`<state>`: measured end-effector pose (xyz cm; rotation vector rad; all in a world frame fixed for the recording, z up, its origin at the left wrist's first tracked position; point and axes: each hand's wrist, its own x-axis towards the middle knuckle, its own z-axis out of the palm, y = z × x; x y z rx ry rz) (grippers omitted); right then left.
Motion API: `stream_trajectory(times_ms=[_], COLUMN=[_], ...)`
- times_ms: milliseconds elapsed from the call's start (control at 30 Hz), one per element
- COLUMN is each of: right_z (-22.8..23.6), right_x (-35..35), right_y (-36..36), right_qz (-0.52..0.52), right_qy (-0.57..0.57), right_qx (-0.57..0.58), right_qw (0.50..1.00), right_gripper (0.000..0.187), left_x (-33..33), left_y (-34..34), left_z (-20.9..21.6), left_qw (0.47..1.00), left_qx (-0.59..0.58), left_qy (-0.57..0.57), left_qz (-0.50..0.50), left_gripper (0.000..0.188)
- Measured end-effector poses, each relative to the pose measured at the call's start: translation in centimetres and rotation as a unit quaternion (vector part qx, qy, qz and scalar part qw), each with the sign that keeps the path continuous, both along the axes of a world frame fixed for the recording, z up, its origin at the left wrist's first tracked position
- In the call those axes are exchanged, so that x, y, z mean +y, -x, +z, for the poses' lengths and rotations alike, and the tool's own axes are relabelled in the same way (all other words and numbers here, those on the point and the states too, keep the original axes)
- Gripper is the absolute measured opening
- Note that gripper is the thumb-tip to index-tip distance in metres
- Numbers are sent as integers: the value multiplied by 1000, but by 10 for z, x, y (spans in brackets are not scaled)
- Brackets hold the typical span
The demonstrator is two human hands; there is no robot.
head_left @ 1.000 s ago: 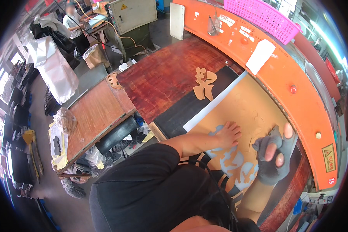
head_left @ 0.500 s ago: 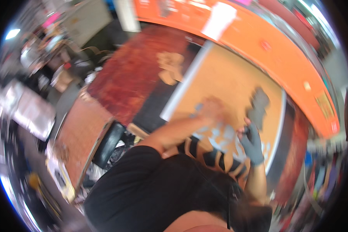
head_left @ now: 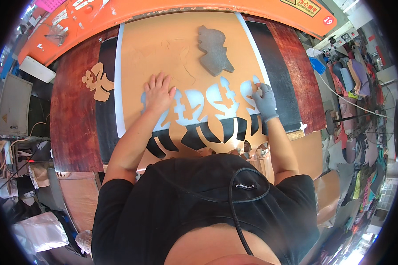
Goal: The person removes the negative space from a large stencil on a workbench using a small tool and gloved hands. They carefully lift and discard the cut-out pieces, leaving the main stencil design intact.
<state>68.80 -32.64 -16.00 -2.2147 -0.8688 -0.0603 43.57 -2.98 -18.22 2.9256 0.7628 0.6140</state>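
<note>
A tan sheet (head_left: 141, 33), perhaps leather, lies over a white board on the bench, with a row of cut-out shapes along its near part. My bare left hand (head_left: 158, 93) rests flat on the sheet, fingers spread, left of centre. My right hand (head_left: 265, 102), in a grey glove, has its fingers bent in at the sheet's right edge by the last cut-out; they look closed on the sheet, though the fingertips are partly hidden. A dark grey shaped block (head_left: 213, 51), like a cutting die, lies on the sheet beyond that hand. Faint cut lines show left of the block.
Loose tan cut pieces (head_left: 98, 83) lie on the left side of the red-brown bench (head_left: 73, 115). An orange machine beam (head_left: 132, 13) crosses the far side. Cut strips of the sheet hang toward me over a black mat (head_left: 281, 66). Colourful scraps (head_left: 358, 79) hang at the far right.
The view has levelled from a blurred tilt. My right hand has moved from beside the block's near end to the sheet's right edge. My left hand now lies still and flat.
</note>
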Motion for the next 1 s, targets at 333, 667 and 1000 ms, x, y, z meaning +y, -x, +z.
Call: stream_trajectory(times_ms=[333,667,1000], right_z=[4,37,32], right_x=[12,127,157], right_y=[13,36,42], right_qz=[-7,55,21], right_qy=[68,101,157], right_qx=[-221,-142,-122], right_qw=[973,983,980], right_gripper=[28,80,76], left_x=[2,0,-2], left_y=[0,0,0], left_z=[-5,-3,-1], left_qw=[1000,1000,999], left_qx=[-22,-10,-47], left_qy=[-15,-18,-7], left_qz=[-7,0,-2], left_gripper=[46,48,46])
